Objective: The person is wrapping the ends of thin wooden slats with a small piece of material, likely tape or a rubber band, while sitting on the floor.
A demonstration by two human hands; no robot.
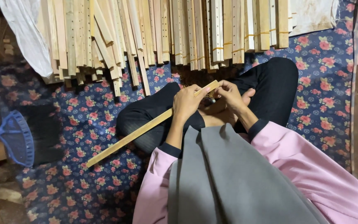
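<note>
My left hand [186, 103] curls closed around the wooden slat [146, 126]; my right hand [231, 96] pinches at its upper end, wrists bent inward.

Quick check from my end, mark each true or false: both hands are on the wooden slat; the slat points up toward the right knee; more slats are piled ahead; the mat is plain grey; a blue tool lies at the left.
1. Both hands hold one wooden slat: true; left hand and right hand meet at its upper end.
2. Its free end points toward the right knee: false; it runs down-left over the floral mat.
3. More slats are piled ahead: true, the slat pile.
4. The mat is plain grey: false; dark blue with flowers.
5. A blue tool lies at the left: true.
</note>
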